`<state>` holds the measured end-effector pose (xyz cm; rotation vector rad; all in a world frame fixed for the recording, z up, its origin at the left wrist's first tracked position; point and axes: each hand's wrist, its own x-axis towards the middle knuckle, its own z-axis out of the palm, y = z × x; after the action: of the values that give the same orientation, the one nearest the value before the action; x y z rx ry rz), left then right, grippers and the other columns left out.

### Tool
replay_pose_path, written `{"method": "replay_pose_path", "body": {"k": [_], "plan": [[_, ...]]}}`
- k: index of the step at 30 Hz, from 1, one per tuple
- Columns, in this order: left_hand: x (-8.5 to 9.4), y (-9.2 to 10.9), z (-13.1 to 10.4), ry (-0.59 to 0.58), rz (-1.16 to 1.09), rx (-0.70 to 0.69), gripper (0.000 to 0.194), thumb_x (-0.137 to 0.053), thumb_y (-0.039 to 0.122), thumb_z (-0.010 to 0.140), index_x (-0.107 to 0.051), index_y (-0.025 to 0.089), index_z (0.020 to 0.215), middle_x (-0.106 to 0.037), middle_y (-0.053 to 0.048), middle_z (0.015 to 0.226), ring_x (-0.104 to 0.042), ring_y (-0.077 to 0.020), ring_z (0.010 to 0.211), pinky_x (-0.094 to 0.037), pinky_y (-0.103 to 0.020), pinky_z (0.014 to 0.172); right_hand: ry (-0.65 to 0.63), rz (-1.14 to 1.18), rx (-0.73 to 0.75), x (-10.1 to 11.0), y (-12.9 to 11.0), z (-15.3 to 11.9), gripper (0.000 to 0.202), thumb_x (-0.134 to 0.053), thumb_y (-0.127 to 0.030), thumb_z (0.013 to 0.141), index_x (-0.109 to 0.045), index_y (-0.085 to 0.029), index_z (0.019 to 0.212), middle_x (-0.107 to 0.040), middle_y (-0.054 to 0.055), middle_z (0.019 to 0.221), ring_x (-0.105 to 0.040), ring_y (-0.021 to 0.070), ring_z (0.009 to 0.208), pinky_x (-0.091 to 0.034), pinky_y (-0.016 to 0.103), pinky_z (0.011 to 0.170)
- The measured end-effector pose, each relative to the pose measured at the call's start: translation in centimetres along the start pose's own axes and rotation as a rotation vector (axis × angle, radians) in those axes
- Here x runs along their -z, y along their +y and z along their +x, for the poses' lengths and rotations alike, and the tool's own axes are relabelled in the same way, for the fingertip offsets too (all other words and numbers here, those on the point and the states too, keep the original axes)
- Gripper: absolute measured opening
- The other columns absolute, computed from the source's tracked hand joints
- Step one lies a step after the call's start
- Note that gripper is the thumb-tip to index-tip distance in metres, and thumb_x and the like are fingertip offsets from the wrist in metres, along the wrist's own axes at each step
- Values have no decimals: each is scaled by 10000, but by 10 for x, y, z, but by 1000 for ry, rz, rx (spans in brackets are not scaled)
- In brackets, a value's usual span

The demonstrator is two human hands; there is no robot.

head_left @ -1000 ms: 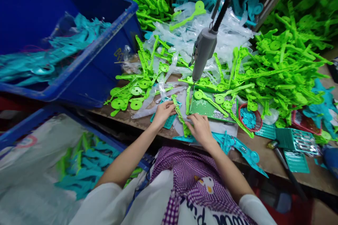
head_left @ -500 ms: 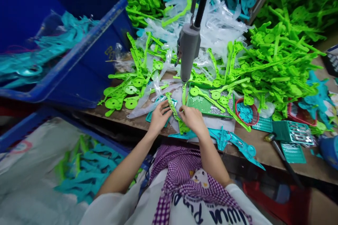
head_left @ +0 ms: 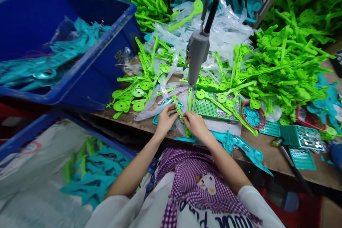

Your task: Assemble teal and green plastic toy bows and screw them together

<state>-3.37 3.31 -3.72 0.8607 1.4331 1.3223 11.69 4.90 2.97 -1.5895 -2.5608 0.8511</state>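
My left hand is closed on a long bright green plastic part near the bench's front edge. From the other side, my right hand has its fingers bent in a pinch against the same part; anything small between those fingertips is hidden. A grey electric screwdriver hangs nose down just beyond my hands. Right of it lies a green perforated tray holding small metal pieces, with green parts across it. A teal plastic part rests along the front edge by my right forearm.
A blue bin with teal parts stands at the left. Piles of green parts and translucent parts cover the back. A red basket of teal pieces, a teal tray and a black-handled hammer-like tool lie right.
The view has shifted, so everything sits slightly further right. My right hand has closed in on the green part, its fingertips now against it.
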Motion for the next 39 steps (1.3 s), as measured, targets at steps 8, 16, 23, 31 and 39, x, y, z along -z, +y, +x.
{"method": "replay_pose_path", "body": {"k": [8,16,23,31,39], "plan": [[1,1,2,7,-32,23,527,-769,264,602,-604,165,1092,-684,-118,1158,-685,-236,991,-535,-431,958,-11,7,24,-2,3,0,169,-476,-239,984,-625,-180,1039,-696,99,1060,-646,211,974,-422,288,796],[0,-2,2,14,-30,-2,502,-757,254,612,-608,161,1083,-684,-119,1134,-687,-244,989,-542,-434,932,-57,-109,3,6,-2,2,225,-447,-296,994,-633,-190,1063,-703,124,1109,-670,245,978,-436,313,771],[-1,0,1,18,-44,0,497,-759,237,616,-614,165,1087,-688,-111,1137,-685,-238,1002,-536,-426,954,-71,-107,-17,9,-2,10,207,-478,-289,977,-654,-193,1025,-736,120,1059,-684,250,956,-423,303,753],[-2,-2,2,32,-71,18,533,-771,243,596,-593,164,1092,-683,-115,1124,-681,-228,967,-536,-422,937,-27,-5,38,0,8,2,191,-484,-238,982,-659,-177,1029,-725,108,1079,-665,218,989,-412,282,793],[3,-3,2,-38,-65,10,595,-804,273,598,-569,176,1136,-651,-115,1184,-663,-233,1018,-532,-427,953,16,0,33,-11,12,-11,251,-428,-234,998,-651,-202,1110,-699,85,1079,-656,201,994,-429,269,815]]}}
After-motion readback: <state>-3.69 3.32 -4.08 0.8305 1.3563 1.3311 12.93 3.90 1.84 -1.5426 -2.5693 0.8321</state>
